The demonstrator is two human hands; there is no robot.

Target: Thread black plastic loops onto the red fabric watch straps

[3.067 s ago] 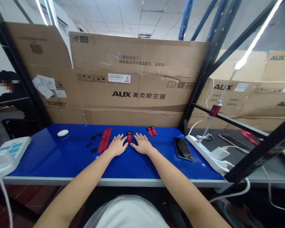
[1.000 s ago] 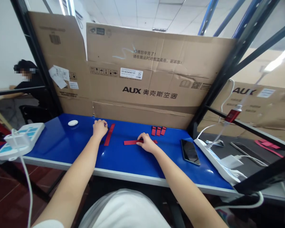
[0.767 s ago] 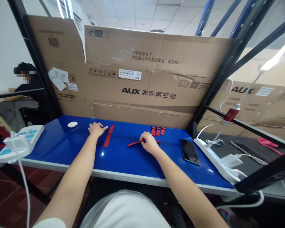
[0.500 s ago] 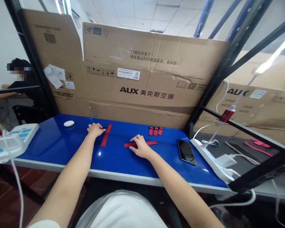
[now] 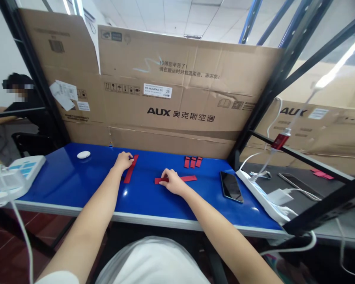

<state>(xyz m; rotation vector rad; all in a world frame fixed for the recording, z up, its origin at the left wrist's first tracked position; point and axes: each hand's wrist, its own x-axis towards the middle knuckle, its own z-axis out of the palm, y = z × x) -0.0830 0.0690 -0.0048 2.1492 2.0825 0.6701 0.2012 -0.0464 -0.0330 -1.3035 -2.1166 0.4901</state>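
Observation:
My left hand [image 5: 122,161] rests on the blue table [image 5: 77,181] with its fingers curled, beside the upper end of a long red strap [image 5: 129,170] that lies lengthwise. What the fingers hold, if anything, is hidden. My right hand [image 5: 171,182] is closed on the left end of a second red strap [image 5: 188,178], which lies crosswise and flat on the table. Three short red pieces [image 5: 193,161] sit in a row behind it.
A black phone [image 5: 231,186] lies right of my right hand, with a white power strip [image 5: 260,195] and charger cables beyond it. A white oval object [image 5: 83,154] sits at the back left, another white power strip [image 5: 14,177] at the left edge. Cardboard [image 5: 177,98] walls the back. Another person sits far left.
Both hands left the middle: my left hand went to the long strap at left, my right took one strap and laid it crosswise. In the last half second little has moved.

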